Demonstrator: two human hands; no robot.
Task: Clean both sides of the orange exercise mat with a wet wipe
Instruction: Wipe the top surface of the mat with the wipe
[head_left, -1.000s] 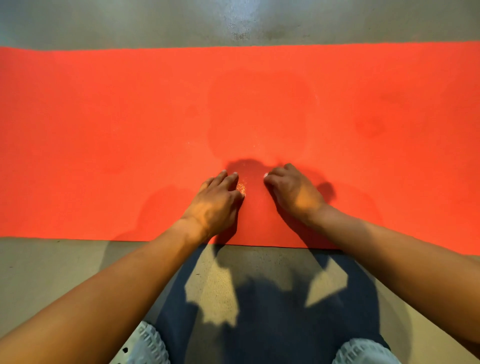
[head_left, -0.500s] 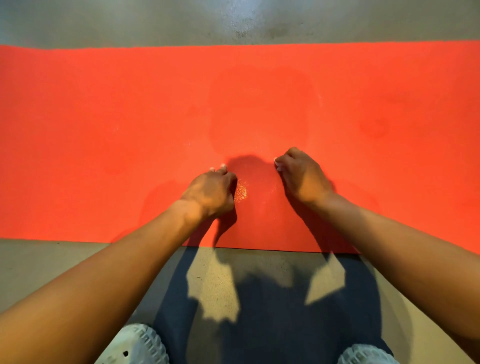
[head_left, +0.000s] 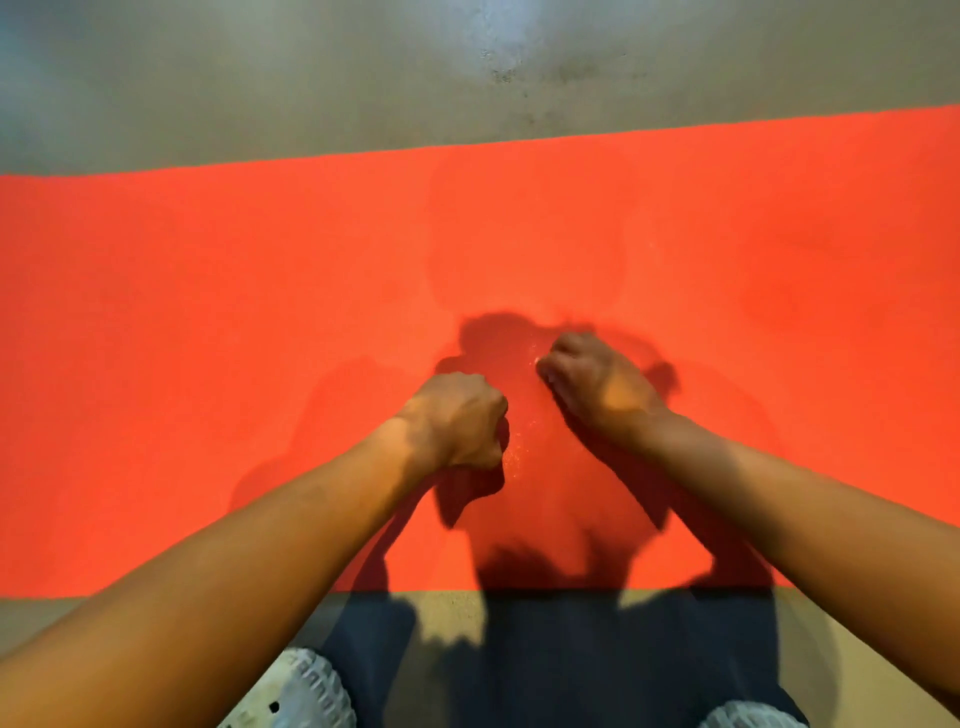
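Change: left hand (head_left: 457, 421), flat earlier, now clenched on mat (head_left: 208, 312).
Right hand (head_left: 597, 387): curled; grasp indeterminate.
Count: hands 2; mat 1.

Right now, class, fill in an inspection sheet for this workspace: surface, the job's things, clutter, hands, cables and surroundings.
Surface: grey floor, with a speckled patch at the far side.
Job's things: orange mat lies flat across the floor; no wet wipe seen.
Clutter: pale specks on the mat between the hands.
Hands: left hand curled in a fist over the mat, nothing seen in it; right hand curled and blurred, contents unclear.
Cables: nothing seen.
Surroundings: white shoes at the near edge; the person's shadow falls across mat and floor.
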